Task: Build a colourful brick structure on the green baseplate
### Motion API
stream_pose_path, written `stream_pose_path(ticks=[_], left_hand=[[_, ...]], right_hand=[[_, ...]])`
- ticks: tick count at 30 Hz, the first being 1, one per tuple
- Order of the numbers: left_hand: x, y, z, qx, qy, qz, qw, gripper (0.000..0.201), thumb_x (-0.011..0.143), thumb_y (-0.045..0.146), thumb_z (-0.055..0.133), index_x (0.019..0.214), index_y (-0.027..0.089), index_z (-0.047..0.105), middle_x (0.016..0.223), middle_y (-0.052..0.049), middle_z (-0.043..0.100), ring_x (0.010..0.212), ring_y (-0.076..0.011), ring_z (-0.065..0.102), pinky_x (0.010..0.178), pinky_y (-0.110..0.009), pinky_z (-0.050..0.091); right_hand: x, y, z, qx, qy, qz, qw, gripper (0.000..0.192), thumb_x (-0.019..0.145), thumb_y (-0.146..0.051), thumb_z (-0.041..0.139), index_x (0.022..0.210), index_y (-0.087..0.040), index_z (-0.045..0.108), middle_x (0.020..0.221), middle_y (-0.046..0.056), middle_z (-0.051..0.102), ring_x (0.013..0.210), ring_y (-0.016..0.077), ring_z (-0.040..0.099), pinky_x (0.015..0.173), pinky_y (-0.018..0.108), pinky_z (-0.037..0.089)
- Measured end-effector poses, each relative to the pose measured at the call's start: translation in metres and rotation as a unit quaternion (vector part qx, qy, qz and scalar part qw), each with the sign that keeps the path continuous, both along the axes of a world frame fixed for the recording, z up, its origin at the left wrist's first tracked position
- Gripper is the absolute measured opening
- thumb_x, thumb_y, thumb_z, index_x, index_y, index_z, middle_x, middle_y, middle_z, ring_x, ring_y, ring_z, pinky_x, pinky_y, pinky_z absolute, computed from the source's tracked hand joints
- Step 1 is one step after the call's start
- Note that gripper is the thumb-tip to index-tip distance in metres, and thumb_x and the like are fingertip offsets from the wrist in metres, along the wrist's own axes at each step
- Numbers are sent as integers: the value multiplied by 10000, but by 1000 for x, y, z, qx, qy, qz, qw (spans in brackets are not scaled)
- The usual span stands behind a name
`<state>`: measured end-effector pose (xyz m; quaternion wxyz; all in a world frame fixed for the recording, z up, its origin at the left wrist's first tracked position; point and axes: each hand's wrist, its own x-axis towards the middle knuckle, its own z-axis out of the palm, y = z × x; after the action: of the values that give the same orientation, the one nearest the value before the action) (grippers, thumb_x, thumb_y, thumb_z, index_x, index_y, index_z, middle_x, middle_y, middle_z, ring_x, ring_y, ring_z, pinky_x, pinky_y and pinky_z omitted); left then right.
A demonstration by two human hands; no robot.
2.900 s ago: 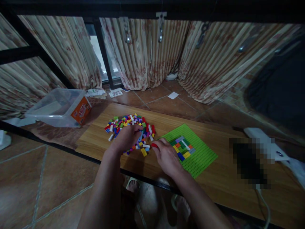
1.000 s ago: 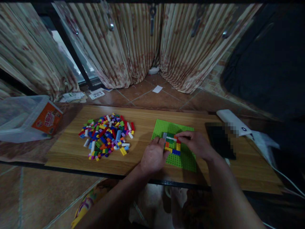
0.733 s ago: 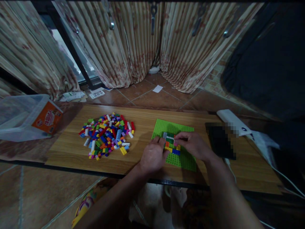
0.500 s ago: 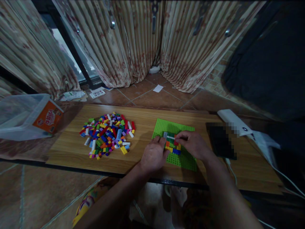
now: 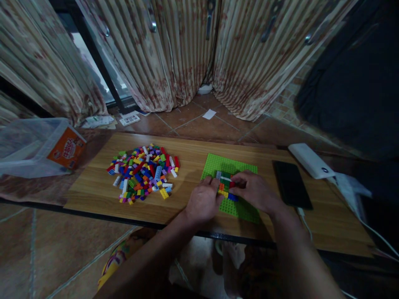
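A green studded baseplate (image 5: 240, 211) lies on the table, bearing a low build of toy bricks (image 5: 225, 181) in dark green, white, grey, orange, yellow, red and blue. My left hand (image 5: 203, 200) is curled against the build's left side, its fingers bent over that edge and its thumb near the front. From the right, my right hand (image 5: 254, 190) pinches at a red brick (image 5: 232, 184) on the build's right side. Its fingertips partly cover the brick and the bricks beside it.
A heap of mixed bricks (image 5: 141, 174) lies on the wooden table (image 5: 183, 166) to the left. Beyond it stands a clear plastic bin (image 5: 28, 145). A dark phone (image 5: 292, 185) with a cable (image 5: 305, 222) and a white power bank (image 5: 311, 161) lie at the right.
My right thumb and fingers have come lower around the build's right side, covering more of the yellow and blue bricks. My left hand stays at the left edge. The whole view has shifted slightly.
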<state>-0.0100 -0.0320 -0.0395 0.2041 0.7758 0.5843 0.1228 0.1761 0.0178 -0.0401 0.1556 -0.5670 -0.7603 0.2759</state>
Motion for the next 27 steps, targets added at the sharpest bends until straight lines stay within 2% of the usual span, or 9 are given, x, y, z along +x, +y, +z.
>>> stream_pose_path(ticks=[5,14,23,27], left_hand=[[0,0,-2,0,0,3,1000,322,865,300,560,1157,170,527,1125,-88,594,1027,-212,593,875,-302,484],[0,-1,-2,-2,8,1,1000,341,880,306,537,1193,173,511,1154,-86,590,1048,-203,582,899,-295,471],[0,-1,-2,7,-2,3,1000,335,871,288,545,1184,167,532,1141,-82,595,1046,-213,582,910,-303,474],[0,-1,-3,11,-3,-1,1000,331,874,285,540,1180,159,539,1129,-87,596,1050,-222,582,912,-308,474]], right_hand=[[-2,-1,0,19,-30,1,999,130,712,-252,678,827,-193,688,829,42,653,727,177,608,680,315,457],[-1,-4,-1,-49,75,-26,996,137,729,-250,631,854,-205,667,760,7,710,692,154,645,676,291,476],[-3,-6,0,-28,62,-26,997,98,740,-246,620,826,-212,652,706,-6,703,635,149,639,627,285,464],[-3,-6,-1,-11,50,-15,999,98,750,-235,616,836,-208,654,745,4,710,673,155,646,656,291,466]])
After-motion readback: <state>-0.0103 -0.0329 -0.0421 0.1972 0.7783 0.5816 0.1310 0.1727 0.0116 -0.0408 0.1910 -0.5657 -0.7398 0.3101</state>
